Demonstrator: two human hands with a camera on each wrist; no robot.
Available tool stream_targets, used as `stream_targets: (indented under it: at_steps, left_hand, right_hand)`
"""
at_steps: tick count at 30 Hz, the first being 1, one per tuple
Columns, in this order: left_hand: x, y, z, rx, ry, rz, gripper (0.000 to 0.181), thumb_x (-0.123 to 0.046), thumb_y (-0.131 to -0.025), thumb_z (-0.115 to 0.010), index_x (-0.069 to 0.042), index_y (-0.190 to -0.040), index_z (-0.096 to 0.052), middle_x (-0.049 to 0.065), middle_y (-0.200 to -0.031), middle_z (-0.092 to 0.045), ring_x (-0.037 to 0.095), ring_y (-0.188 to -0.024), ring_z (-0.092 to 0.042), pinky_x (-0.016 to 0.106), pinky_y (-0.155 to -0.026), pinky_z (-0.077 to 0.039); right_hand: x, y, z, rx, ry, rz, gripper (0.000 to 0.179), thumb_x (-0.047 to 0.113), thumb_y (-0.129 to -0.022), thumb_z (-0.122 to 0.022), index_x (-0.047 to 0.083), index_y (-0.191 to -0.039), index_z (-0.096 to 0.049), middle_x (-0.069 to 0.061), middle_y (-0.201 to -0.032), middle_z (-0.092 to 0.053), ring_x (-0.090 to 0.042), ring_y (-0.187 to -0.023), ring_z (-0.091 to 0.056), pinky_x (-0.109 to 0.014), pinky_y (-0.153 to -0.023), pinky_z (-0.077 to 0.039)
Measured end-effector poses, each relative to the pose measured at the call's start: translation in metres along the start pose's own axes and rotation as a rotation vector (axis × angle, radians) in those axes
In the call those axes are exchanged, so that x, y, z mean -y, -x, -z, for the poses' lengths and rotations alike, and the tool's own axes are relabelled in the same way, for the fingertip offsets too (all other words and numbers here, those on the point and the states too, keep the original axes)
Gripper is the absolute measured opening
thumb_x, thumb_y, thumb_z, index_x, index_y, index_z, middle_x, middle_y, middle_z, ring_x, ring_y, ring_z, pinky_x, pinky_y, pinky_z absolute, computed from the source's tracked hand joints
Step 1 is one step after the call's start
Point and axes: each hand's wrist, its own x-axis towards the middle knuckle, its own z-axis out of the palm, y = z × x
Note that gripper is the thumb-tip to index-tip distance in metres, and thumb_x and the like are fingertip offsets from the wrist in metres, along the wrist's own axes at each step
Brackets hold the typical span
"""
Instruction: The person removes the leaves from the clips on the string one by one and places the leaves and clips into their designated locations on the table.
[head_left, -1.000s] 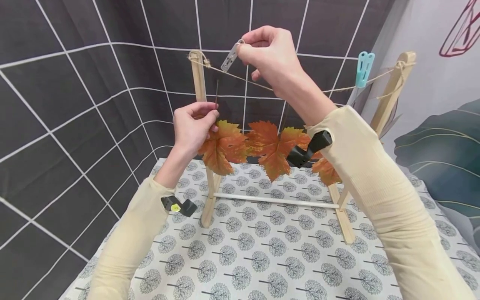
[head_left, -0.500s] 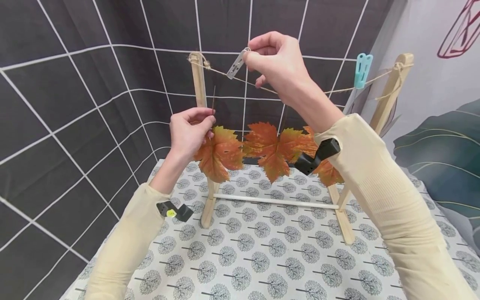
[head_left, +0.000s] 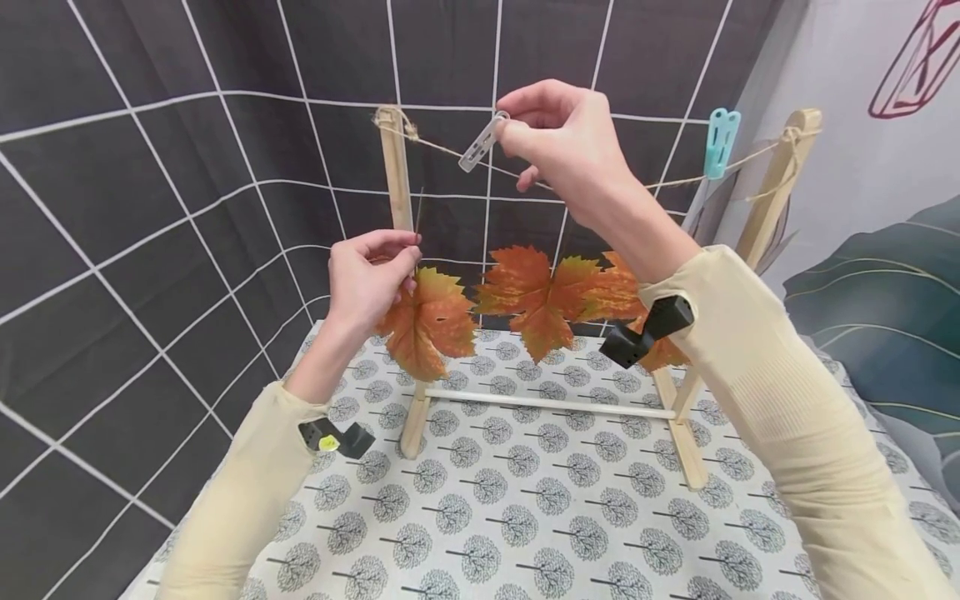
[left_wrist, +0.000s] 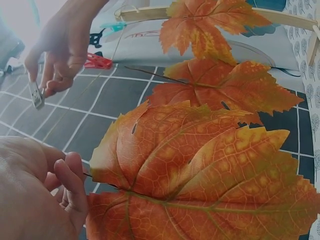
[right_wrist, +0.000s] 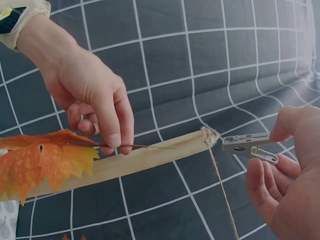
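Note:
My left hand point(head_left: 363, 279) pinches the thin stem of an orange autumn leaf point(head_left: 426, 325) between thumb and fingers; the leaf's blade hangs below and right of the hand. In the right wrist view the stem point(right_wrist: 136, 146) sticks out past the fingertips. Higher up, my right hand point(head_left: 573, 154) pinches a grey clothespin point(head_left: 480, 143) by one end, its other end pointing down and left, overlapping the twine point(head_left: 438, 147) in the head view. In the right wrist view the clothespin point(right_wrist: 247, 144) appears beside the knotted post top, apart from the leaf.
Twine runs between two wooden posts point(head_left: 395, 167) of a stand with a white crossbar point(head_left: 547, 403). A blue clothespin point(head_left: 721, 143) grips it at right. A second leaf point(head_left: 543, 298) and another hang mid-frame. A red clothespin point(left_wrist: 98, 61) shows behind the right hand. Dark gridded cloth stands behind.
Left hand and its leaf have shifted down and left. Right hand with the grey clothespin has moved down and right.

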Motion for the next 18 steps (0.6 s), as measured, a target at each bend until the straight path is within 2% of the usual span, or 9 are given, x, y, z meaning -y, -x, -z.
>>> stream_targets:
  at_steps: [3, 10, 18]
  left_hand:
    - [0.0, 0.002, 0.003, 0.0, -0.019, 0.002, 0.016, 0.001, -0.088, -0.07, 0.005, -0.103, -0.075, 0.015, -0.079, -0.069, 0.01, -0.047, -0.058, 0.017, -0.042, -0.043]
    - [0.0, 0.006, 0.009, -0.006, -0.038, 0.017, 0.017, -0.002, -0.089, -0.071, 0.005, -0.103, -0.075, 0.002, -0.073, -0.067, 0.01, -0.048, -0.058, 0.017, -0.043, -0.043]
    - [0.004, 0.009, 0.014, -0.001, -0.067, 0.015, 0.017, -0.001, -0.089, -0.07, 0.005, -0.104, -0.075, 0.001, -0.073, -0.067, 0.009, -0.047, -0.057, 0.017, -0.043, -0.043]
  right_hand:
    - [0.001, 0.002, 0.0, 0.001, 0.01, 0.021, 0.017, 0.006, -0.086, -0.069, 0.004, -0.103, -0.07, -0.01, -0.09, -0.068, -0.02, -0.076, -0.06, -0.028, -0.051, -0.053]
    - [0.004, 0.009, 0.001, 0.004, -0.003, 0.034, 0.015, 0.005, -0.086, -0.069, 0.003, -0.101, -0.069, -0.012, -0.09, -0.069, -0.022, -0.08, -0.06, -0.03, -0.052, -0.054]
    - [0.003, 0.018, 0.002, 0.011, -0.061, 0.033, 0.016, 0.0, -0.085, -0.067, 0.0, -0.101, -0.067, -0.014, -0.091, -0.068, -0.024, -0.078, -0.062, -0.029, -0.05, -0.053]
